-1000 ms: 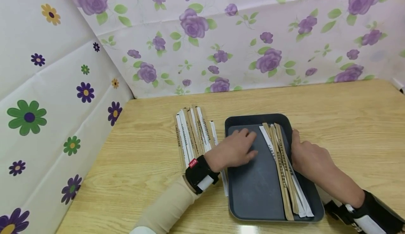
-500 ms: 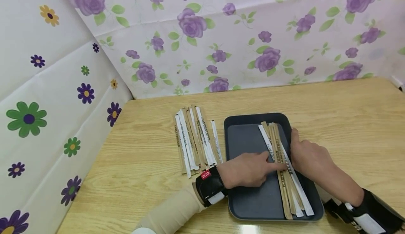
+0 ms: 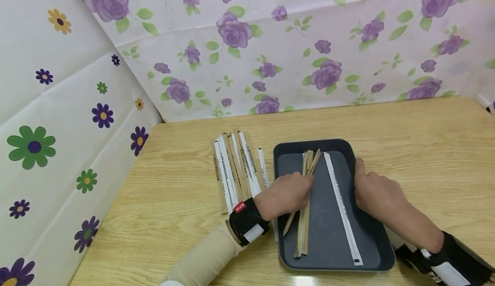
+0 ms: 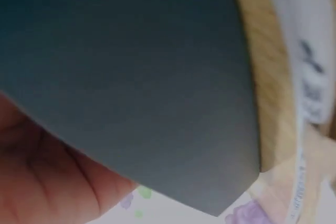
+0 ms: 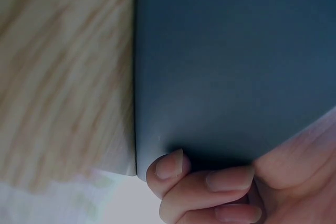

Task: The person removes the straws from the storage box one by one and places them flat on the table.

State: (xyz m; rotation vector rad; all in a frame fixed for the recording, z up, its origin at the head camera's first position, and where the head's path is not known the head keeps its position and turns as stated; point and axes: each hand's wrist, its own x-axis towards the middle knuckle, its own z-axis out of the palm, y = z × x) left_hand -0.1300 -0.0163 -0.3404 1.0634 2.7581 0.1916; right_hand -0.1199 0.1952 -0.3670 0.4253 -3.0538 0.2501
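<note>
My left hand (image 3: 288, 195) pinches a small bundle of brown paper-wrapped straws (image 3: 303, 234) over the left side of a dark grey tray (image 3: 325, 245). One brown straw slants across the others. A single white wrapped straw (image 3: 342, 208) lies apart toward the tray's right side, slightly tilted. My right hand (image 3: 380, 193) holds the tray's right rim, thumb along the top. In the right wrist view, its curled fingers (image 5: 226, 179) press against the tray's wall (image 5: 241, 66). The left wrist view has part of my left hand (image 4: 63, 177) beside the tray; the held straws are hidden there.
Left of the tray, a row of white and brown wrapped straws (image 3: 232, 165) lies on the wooden table (image 3: 174, 165). One white straw (image 3: 262, 165) lies close to the tray, partly covered by my left hand. Flower-printed sheets (image 3: 294, 62) stand behind and at the left.
My left hand reached across to the straws on the tray's right, took hold of several brown ones and brought them left. One white straw stayed at the right. My right hand has not moved.
</note>
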